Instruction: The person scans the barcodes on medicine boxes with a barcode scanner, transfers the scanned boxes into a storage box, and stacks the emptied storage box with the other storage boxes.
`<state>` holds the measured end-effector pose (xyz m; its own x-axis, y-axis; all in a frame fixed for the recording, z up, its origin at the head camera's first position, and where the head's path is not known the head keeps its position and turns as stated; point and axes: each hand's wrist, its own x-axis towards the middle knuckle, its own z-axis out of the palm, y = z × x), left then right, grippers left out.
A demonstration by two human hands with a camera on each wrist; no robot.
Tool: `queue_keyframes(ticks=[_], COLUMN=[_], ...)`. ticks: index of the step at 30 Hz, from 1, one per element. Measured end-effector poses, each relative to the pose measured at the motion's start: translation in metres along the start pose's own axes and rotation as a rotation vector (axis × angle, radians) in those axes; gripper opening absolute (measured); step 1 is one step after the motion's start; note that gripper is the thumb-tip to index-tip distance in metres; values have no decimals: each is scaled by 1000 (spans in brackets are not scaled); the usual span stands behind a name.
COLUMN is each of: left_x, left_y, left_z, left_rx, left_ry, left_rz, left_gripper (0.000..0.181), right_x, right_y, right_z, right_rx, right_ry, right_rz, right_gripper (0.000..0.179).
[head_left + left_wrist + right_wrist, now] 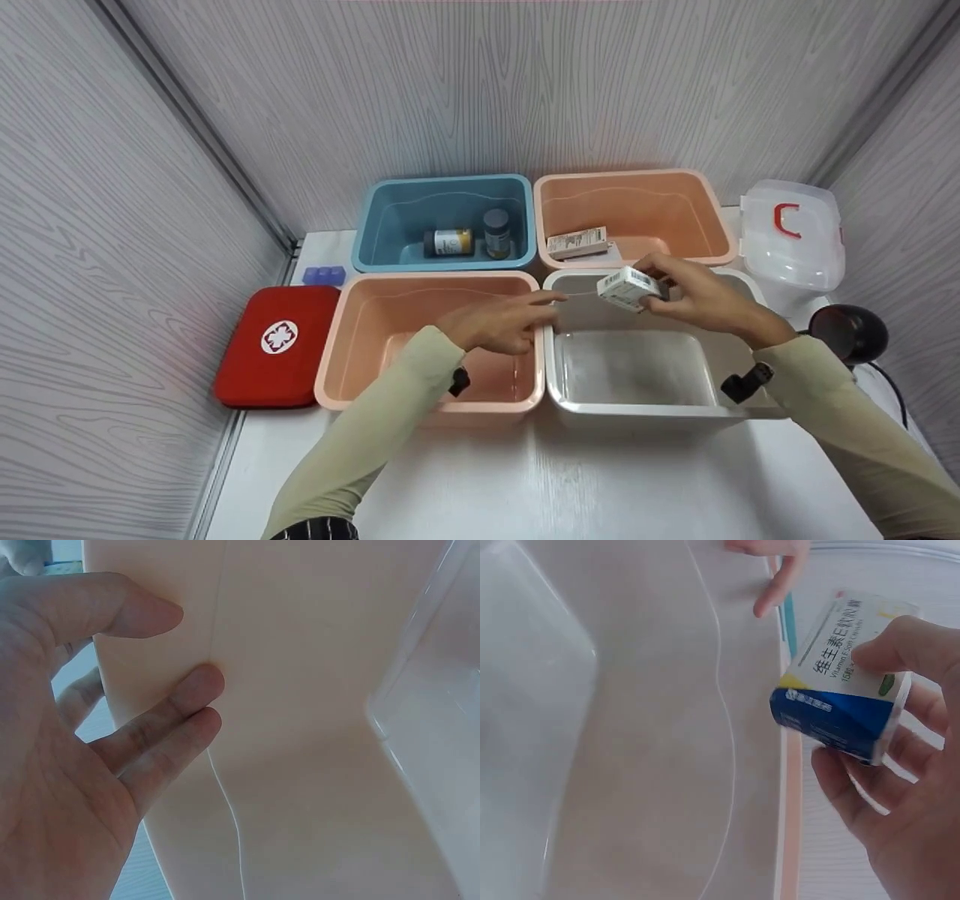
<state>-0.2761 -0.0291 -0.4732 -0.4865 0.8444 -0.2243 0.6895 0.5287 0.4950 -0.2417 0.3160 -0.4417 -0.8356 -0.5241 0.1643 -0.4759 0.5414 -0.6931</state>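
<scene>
My right hand (694,296) grips a small vitamin E soft capsule box (627,288) between thumb and fingers, above the back part of the white bin (637,409). In the right wrist view, the carton (840,667) shows a white printed face and a blue side, with the thumb on the white face. My left hand (501,322) is over the right side of the front peach bin (427,282), loosely bent. Its index finger reaches across the rim toward the white bin. In the left wrist view, two fingertips (201,686) lie right against the peach inner wall, the thumb apart.
Behind stand a blue bin (450,180) with two bottles and a peach bin (637,176) with flat cartons (577,243). At left are a red first-aid case (279,375) and a purple pill organizer (324,276). A clear lidded box (795,255) and a black round object (847,334) are at right.
</scene>
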Motion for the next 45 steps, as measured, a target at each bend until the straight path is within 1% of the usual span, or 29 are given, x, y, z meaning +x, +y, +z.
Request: queue_keyframes(ticks=[5, 11, 13, 16, 18, 22, 25, 28, 30, 31, 33, 34, 35, 38, 41, 43, 45], left_x=[0, 1, 1, 0, 0, 1, 0, 0, 0, 0, 0, 0, 0, 0, -1, -1, -1], left_y=[-1, -1, 0, 0, 0, -1, -1, 0, -1, -1, -1, -2, -2, -2, -1, -1, -1], left_z=[1, -1, -1, -1, -1, -1, -1, -1, -1, 0, 0, 0, 0, -1, -1, -1, -1], left_rx=[-12, -7, -9, -10, -5, -8, -17, -15, -14, -10, -7, -6, -7, -20, -20, -9, 3], left_ry=[4, 4, 0, -1, -2, -7, -7, -3, 1, 1, 0, 0, -1, -1, 1, 2, 6], left_rz=[21, 28, 28, 26, 22, 14, 11, 7, 7, 12, 21, 26, 30, 33, 19, 12, 12], left_gripper=[47, 47, 46, 45, 44, 44, 45, 45, 45, 45, 45, 45, 44, 44, 44, 43, 42], right_x=[-9, -22, -28, -36, -41, -49, -56, -64, -70, -74, -81, -84, -87, -96, -107, -114, -122], right_y=[-5, -2, 0, 3, 5, 11, 16, 20, 24, 25, 29, 31, 33, 40, 49, 56, 64], right_z=[-4, -14, -18, -23, -26, -30, -34, -40, -45, -48, -53, -56, -58, -63, -67, -68, -69], right_rx=[55, 146, 169, 177, 166, 121, 99, 99, 110, 138, 256, 319, 357, 496, 512, 565, 584], right_ry=[22, 85, 94, 120, 158, 273, 353, 403, 435, 448, 483, 502, 518, 563, 588, 610, 633], right_rz=[18, 18, 24, 47, 59, 42, 25, 70, 133, 161, 176, 171, 171, 131, 148, 164, 198], right_gripper=[40, 63, 66, 60, 54, 48, 49, 49, 49, 49, 47, 45, 43, 33, 30, 30, 32])
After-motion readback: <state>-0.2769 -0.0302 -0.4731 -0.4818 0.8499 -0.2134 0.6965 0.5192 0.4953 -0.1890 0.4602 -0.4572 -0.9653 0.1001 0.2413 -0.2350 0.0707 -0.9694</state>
